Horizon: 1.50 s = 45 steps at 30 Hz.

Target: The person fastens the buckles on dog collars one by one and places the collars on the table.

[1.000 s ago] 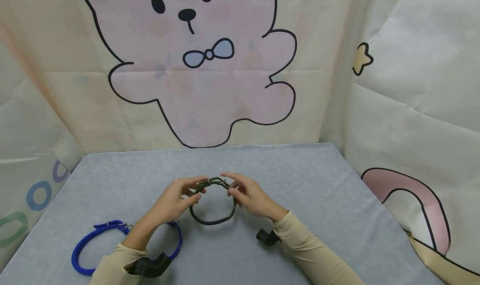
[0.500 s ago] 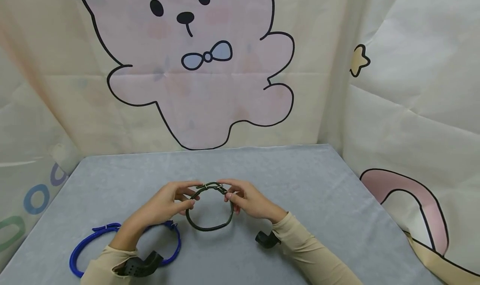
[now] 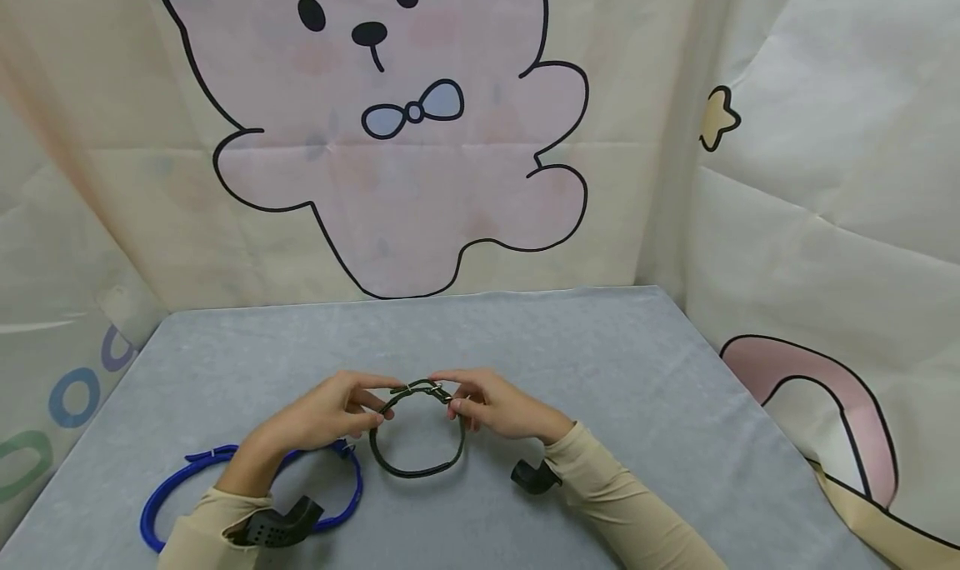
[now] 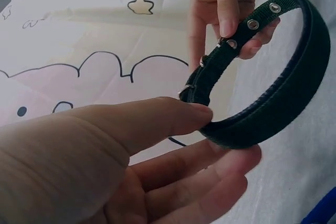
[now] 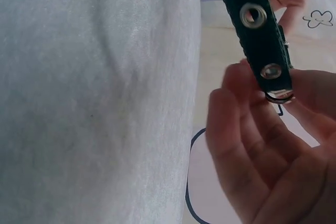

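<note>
A dark green pet collar [image 3: 416, 473], fastened into a loop, is held up over the table between both hands. My left hand [image 3: 322, 412] pinches its left side between thumb and fingers. On the opposite side my right hand [image 3: 498, 405] grips the collar near the buckle, thumb toward me and index finger reaching over the top. The left wrist view shows the collar's band [image 4: 312, 56] with metal eyelets [image 4: 253, 24] and metal fittings close to the right thumb. In the right wrist view, a metal ring [image 5: 280, 96] hangs at the strap's end beside the right fingers.
A blue collar [image 3: 155, 503], also looped, lies on the grey-blue tablecloth [image 3: 600, 370] at left, partly behind the left forearm. Black wrist cameras [image 3: 281, 527] sit on both wrists. A printed fabric backdrop [image 3: 450, 178] stands behind the table.
Both hands have brought the green collar lower and slightly left, nearer to me. The left arm has shifted left. Both hands keep their hold, and the blue collar stays put.
</note>
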Tool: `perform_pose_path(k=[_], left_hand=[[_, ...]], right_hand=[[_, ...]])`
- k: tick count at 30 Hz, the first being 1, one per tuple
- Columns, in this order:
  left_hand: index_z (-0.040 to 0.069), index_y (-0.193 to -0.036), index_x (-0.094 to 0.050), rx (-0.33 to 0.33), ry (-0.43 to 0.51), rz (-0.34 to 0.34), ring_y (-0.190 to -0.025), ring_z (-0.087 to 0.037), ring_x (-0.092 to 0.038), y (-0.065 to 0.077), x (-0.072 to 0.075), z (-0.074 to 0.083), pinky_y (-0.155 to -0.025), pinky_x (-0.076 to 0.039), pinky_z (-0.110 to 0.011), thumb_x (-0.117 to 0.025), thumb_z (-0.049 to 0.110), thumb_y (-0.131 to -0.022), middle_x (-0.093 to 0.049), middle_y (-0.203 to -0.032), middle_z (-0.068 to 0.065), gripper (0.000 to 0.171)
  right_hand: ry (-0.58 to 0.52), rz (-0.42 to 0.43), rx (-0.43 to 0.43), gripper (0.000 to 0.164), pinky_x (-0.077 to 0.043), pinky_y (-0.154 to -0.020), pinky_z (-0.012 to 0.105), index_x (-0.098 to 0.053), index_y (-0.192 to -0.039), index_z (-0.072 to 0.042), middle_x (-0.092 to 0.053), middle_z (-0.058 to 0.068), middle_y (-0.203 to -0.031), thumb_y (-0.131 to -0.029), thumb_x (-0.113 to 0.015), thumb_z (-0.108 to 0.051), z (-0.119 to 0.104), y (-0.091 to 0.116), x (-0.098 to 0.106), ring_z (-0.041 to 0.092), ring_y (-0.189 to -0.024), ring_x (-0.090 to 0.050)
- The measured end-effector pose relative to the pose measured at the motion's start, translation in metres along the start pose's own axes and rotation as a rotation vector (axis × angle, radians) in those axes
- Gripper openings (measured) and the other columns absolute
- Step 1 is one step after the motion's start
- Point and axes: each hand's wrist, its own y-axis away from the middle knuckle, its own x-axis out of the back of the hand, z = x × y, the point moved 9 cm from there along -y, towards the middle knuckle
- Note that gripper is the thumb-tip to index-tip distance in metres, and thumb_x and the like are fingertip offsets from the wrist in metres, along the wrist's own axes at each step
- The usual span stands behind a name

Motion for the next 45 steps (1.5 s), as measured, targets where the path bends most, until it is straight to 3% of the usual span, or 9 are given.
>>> perform_pose_path(k=[6, 10, 12, 20, 29, 45], left_hand=[[-0.006, -0.146, -0.048, 0.004, -0.026, -0.044, -0.096, -0.037, -0.072, 0.000, -0.005, -0.005, -0.063, -0.055, -0.030, -0.062, 0.004, -0.097, -0.073, -0.114, -0.027, 0.052], [-0.004, -0.144, -0.051, 0.003, -0.052, -0.067, -0.103, -0.036, -0.071, -0.002, -0.008, -0.009, -0.069, -0.055, -0.028, -0.063, 0.005, -0.097, -0.074, -0.112, -0.023, 0.049], [-0.004, -0.143, -0.053, 0.005, -0.055, -0.082, -0.104, -0.033, -0.072, -0.002, -0.009, -0.011, -0.070, -0.055, -0.027, -0.063, 0.005, -0.098, -0.075, -0.111, -0.021, 0.048], [-0.002, -0.140, -0.057, 0.054, -0.044, -0.124, -0.080, -0.012, -0.071, -0.002, -0.014, -0.019, -0.064, -0.056, -0.029, -0.065, 0.007, -0.097, -0.078, -0.104, -0.016, 0.044], [-0.002, -0.138, -0.059, 0.086, -0.048, -0.143, -0.081, -0.016, -0.072, -0.004, -0.019, -0.026, -0.065, -0.056, -0.028, -0.066, 0.004, -0.096, -0.078, -0.104, -0.015, 0.043], [-0.004, -0.133, -0.063, 0.083, -0.097, -0.120, -0.092, -0.019, -0.073, -0.008, -0.021, -0.030, -0.066, -0.056, -0.026, -0.069, -0.003, -0.090, -0.075, -0.108, -0.018, 0.043]], right_hand=[[0.027, -0.074, 0.002, 0.050, -0.052, -0.062, 0.023, -0.041, -0.154, -0.008, -0.073, 0.023, -0.100, -0.105, -0.051, -0.006, 0.001, 0.001, -0.009, 0.027, -0.072, -0.064], [0.033, -0.110, -0.027, 0.051, -0.050, -0.062, 0.021, -0.039, -0.155, -0.008, -0.073, 0.021, -0.098, -0.106, -0.051, -0.007, 0.004, 0.001, -0.014, 0.023, -0.071, -0.063], [0.035, -0.125, -0.039, 0.051, -0.050, -0.062, 0.021, -0.040, -0.155, -0.009, -0.073, 0.020, -0.098, -0.105, -0.052, -0.008, 0.006, 0.002, -0.015, 0.021, -0.071, -0.062], [0.041, -0.183, -0.033, 0.049, -0.052, -0.067, 0.022, -0.046, -0.151, -0.010, -0.075, 0.017, -0.099, -0.104, -0.057, -0.012, 0.009, -0.001, -0.022, 0.024, -0.076, -0.066], [0.011, -0.215, -0.078, 0.056, -0.052, -0.063, 0.022, -0.044, -0.152, -0.010, -0.073, 0.017, -0.095, -0.100, -0.062, -0.007, 0.016, -0.002, -0.031, 0.019, -0.072, -0.068], [0.087, -0.190, -0.105, 0.053, -0.046, -0.064, 0.017, -0.046, -0.151, -0.011, -0.073, 0.009, -0.094, -0.101, -0.061, -0.007, 0.023, -0.002, -0.034, 0.003, -0.069, -0.059]])
